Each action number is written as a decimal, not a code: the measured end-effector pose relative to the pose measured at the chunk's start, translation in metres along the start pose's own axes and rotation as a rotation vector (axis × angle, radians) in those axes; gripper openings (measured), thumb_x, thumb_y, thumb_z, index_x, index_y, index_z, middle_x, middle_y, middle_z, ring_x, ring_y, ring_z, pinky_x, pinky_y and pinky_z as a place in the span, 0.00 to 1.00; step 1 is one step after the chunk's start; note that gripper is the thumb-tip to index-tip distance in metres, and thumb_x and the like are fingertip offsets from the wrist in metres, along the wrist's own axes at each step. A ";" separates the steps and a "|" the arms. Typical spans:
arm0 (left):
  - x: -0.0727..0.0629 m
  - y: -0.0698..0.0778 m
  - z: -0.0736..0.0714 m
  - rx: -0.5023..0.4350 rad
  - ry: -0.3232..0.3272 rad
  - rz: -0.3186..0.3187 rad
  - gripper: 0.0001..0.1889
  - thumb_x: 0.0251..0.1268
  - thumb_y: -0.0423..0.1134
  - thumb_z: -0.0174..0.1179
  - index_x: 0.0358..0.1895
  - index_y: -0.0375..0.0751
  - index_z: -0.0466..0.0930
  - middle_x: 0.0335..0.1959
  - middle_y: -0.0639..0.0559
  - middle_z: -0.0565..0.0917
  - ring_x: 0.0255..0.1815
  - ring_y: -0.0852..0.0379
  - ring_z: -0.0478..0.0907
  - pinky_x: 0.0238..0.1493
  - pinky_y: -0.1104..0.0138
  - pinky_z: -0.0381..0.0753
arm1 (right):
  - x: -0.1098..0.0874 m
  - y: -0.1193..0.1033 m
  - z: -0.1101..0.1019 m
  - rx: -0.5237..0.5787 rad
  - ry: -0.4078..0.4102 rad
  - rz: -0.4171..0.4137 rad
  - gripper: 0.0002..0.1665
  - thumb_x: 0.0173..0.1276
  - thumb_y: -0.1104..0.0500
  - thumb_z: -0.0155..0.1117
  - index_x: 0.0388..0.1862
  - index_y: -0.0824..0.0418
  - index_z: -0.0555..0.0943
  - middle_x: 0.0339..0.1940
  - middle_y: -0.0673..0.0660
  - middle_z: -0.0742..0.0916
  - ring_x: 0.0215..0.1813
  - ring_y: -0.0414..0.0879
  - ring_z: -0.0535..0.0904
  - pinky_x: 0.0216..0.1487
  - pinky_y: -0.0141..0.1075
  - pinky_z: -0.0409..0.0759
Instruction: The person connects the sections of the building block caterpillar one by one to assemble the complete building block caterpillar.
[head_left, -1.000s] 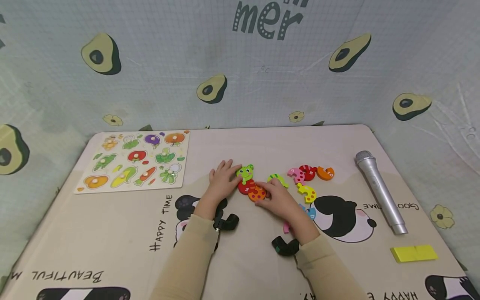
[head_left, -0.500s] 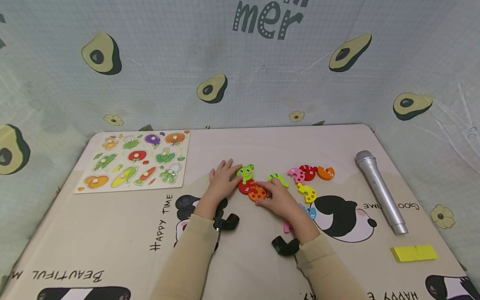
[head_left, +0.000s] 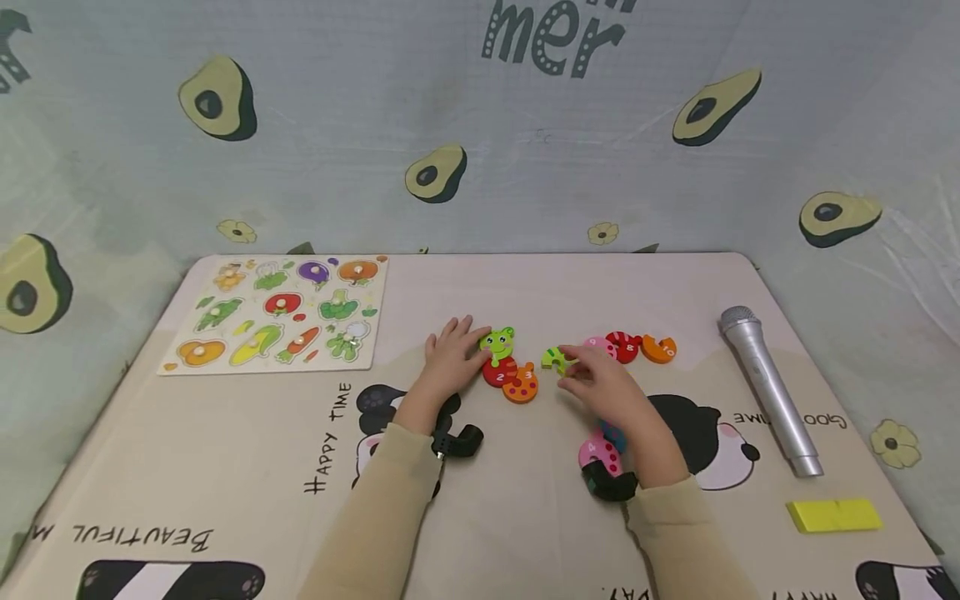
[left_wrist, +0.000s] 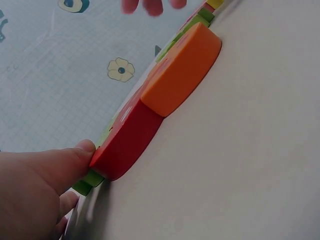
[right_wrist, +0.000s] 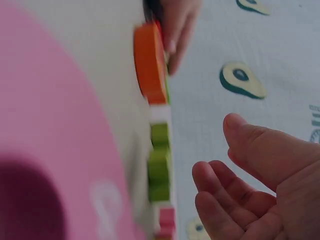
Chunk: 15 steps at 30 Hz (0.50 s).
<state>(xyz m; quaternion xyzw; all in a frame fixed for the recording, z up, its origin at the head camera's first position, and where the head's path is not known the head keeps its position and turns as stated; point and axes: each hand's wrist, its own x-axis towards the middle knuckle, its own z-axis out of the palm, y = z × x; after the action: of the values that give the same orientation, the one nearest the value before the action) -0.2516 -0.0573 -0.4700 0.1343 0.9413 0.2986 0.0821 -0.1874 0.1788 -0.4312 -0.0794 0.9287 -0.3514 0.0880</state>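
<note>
A green animal-head puzzle piece (head_left: 498, 343), a red piece (head_left: 500, 373) numbered 2 and an orange spotted piece (head_left: 522, 387) lie joined on the table. My left hand (head_left: 450, 362) rests beside them, fingers spread, its thumb (left_wrist: 75, 159) touching where the green and red pieces meet. My right hand (head_left: 609, 387) is over the table by a green striped curved piece (head_left: 552, 359), with fingers slightly bent and nothing visible between them. Whether it touches that piece is unclear. Under the right wrist lie a pink spotted piece (head_left: 597, 452) and a partly hidden blue piece (head_left: 613, 435).
Behind the right hand lie a pink piece (head_left: 600, 343), a red striped piece (head_left: 622, 345) and an orange piece (head_left: 658, 349). Farther right are a silver microphone (head_left: 772, 392) and a yellow block (head_left: 834, 516). A vegetable puzzle board (head_left: 273, 317) lies at back left.
My right hand has let go of the orange spotted piece and moved right towards the green striped piece. The left hand stays by the joined pieces. The head view has shifted slightly.
</note>
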 end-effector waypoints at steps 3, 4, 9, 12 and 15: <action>0.001 0.001 0.000 0.010 -0.007 -0.003 0.24 0.65 0.49 0.50 0.64 0.53 0.66 0.71 0.45 0.55 0.73 0.44 0.44 0.67 0.42 0.37 | -0.009 0.010 -0.018 -0.004 0.014 0.020 0.31 0.62 0.57 0.61 0.64 0.59 0.67 0.55 0.60 0.77 0.55 0.54 0.75 0.57 0.49 0.72; 0.001 0.002 0.000 0.013 -0.006 -0.004 0.24 0.65 0.49 0.50 0.64 0.53 0.66 0.71 0.45 0.55 0.73 0.44 0.44 0.67 0.42 0.38 | -0.012 0.013 -0.023 -0.012 0.016 0.025 0.31 0.62 0.57 0.61 0.64 0.59 0.66 0.56 0.61 0.76 0.56 0.55 0.74 0.57 0.50 0.71; 0.000 0.002 -0.001 0.006 0.000 -0.005 0.24 0.65 0.49 0.51 0.64 0.52 0.67 0.71 0.44 0.56 0.73 0.44 0.44 0.67 0.42 0.37 | -0.027 0.025 -0.041 -0.036 0.034 0.022 0.32 0.64 0.58 0.59 0.66 0.61 0.64 0.57 0.63 0.75 0.58 0.59 0.72 0.58 0.53 0.69; 0.000 0.002 -0.001 0.002 -0.001 -0.003 0.24 0.65 0.48 0.51 0.64 0.52 0.67 0.71 0.44 0.55 0.73 0.44 0.44 0.67 0.42 0.37 | -0.035 0.029 -0.046 -0.047 0.042 0.012 0.31 0.63 0.58 0.59 0.64 0.63 0.65 0.58 0.64 0.74 0.58 0.59 0.72 0.58 0.53 0.70; 0.000 0.002 -0.001 0.004 0.002 -0.001 0.23 0.65 0.48 0.51 0.64 0.52 0.67 0.71 0.45 0.56 0.73 0.44 0.44 0.67 0.42 0.37 | -0.043 0.033 -0.047 -0.067 0.036 0.016 0.31 0.62 0.59 0.60 0.64 0.63 0.65 0.59 0.64 0.74 0.57 0.59 0.73 0.56 0.53 0.72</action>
<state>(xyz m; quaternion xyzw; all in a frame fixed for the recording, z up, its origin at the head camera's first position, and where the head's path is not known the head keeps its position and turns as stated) -0.2511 -0.0559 -0.4682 0.1335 0.9420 0.2969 0.0813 -0.1588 0.2423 -0.4138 -0.0685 0.9420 -0.3208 0.0715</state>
